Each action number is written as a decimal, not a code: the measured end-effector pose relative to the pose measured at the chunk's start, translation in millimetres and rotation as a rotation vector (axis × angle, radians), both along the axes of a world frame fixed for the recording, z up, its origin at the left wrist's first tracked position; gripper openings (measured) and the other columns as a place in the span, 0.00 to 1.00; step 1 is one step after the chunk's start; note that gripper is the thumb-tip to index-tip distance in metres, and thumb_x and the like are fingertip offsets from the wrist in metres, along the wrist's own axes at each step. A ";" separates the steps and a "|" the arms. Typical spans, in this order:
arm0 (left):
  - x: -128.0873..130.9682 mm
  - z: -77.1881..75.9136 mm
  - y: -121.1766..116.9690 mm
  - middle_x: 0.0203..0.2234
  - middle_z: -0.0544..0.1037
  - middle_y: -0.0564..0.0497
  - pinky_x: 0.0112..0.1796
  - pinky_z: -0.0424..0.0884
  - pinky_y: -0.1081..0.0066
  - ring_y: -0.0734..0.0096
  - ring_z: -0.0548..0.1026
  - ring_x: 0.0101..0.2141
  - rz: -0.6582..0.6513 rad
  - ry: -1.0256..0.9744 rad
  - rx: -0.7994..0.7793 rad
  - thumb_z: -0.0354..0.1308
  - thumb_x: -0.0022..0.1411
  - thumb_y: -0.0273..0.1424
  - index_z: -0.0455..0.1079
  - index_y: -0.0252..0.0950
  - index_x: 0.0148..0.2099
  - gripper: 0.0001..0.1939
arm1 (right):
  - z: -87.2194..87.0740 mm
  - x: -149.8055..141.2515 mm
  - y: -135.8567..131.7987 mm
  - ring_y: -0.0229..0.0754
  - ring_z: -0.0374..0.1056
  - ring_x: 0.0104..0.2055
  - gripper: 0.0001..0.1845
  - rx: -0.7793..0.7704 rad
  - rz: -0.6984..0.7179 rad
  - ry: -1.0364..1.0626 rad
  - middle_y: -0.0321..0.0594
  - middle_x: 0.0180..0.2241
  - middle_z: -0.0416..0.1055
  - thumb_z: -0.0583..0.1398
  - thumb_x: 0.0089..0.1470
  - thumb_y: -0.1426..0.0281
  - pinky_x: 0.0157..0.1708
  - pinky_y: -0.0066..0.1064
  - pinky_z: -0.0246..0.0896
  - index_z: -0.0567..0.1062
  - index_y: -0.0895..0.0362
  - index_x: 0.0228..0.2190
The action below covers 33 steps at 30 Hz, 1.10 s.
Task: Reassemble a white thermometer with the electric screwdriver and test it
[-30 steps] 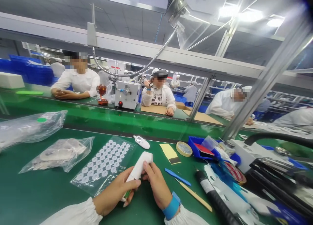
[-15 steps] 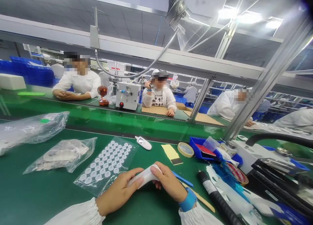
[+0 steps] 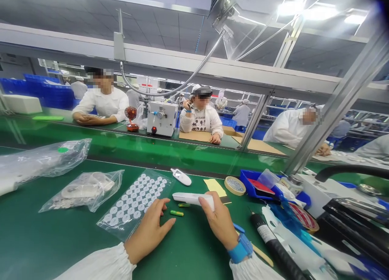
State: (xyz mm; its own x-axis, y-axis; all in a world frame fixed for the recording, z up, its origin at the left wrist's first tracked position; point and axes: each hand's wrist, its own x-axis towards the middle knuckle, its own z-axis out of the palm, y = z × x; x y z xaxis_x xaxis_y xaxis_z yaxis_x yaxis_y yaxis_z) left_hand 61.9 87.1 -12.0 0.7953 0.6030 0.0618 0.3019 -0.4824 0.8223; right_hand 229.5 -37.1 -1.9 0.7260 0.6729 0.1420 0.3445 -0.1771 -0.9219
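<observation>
My right hand (image 3: 223, 222) grips a slim white handheld plastic device (image 3: 189, 198) by one end, the other end pointing left above the green table. Fingers apart and holding nothing, my left hand (image 3: 152, 229) hovers beside two small green-yellow batteries. The nearer battery (image 3: 176, 213) lies just off its fingertips; the farther battery (image 3: 184, 205) sits below the device, close to it. A clear bag of round white discs (image 3: 133, 201) lies beyond my left hand. Farther back rests a second white device with a small display window (image 3: 181, 177).
Bagged white parts (image 3: 83, 190) lie at left. Yellow paper (image 3: 215, 187), a tape roll (image 3: 235, 185) and a blue bin (image 3: 249, 187) stand behind my right hand. On the right are a black-handled tool (image 3: 267, 239) and a wooden stick (image 3: 261, 253). Co-workers sit across the bench.
My left hand has let go of the white device and moved left, its fingers opening. The right hand now holds the device alone, and two batteries show on the table.
</observation>
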 end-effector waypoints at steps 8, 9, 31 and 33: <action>4.3 8.7 -3.9 0.45 0.65 0.47 0.47 0.60 0.58 0.59 0.62 0.47 -0.247 0.087 0.326 0.49 0.61 0.31 0.68 0.38 0.35 0.07 | 4.3 4.6 -0.9 0.30 0.47 0.16 0.30 0.189 -0.075 0.311 0.29 0.17 0.55 0.53 0.43 0.42 0.17 0.22 0.43 0.63 0.57 0.31; 8.0 11.1 -5.6 0.48 0.63 0.47 0.49 0.58 0.58 0.58 0.60 0.49 -0.284 0.094 0.361 0.50 0.60 0.30 0.67 0.38 0.35 0.06 | 4.1 5.3 -0.5 0.28 0.46 0.16 0.31 0.215 -0.074 0.359 0.29 0.17 0.54 0.53 0.43 0.41 0.16 0.21 0.41 0.62 0.57 0.31; 71.5 35.1 37.7 0.43 0.67 0.43 0.45 0.63 0.63 0.66 0.67 0.44 0.120 0.053 0.356 0.32 0.66 0.30 0.62 0.31 0.49 0.19 | 10.6 4.6 -4.1 0.25 0.42 0.14 0.30 0.225 0.053 0.617 0.27 0.15 0.52 0.53 0.45 0.42 0.14 0.18 0.37 0.59 0.58 0.28; 58.3 51.8 29.0 0.47 0.66 0.46 0.49 0.59 0.66 0.66 0.63 0.49 -0.005 -0.003 0.333 0.34 0.66 0.36 0.61 0.37 0.52 0.20 | 11.6 1.8 -4.4 0.25 0.42 0.14 0.29 0.189 0.055 0.539 0.27 0.15 0.51 0.54 0.45 0.44 0.14 0.18 0.36 0.60 0.58 0.30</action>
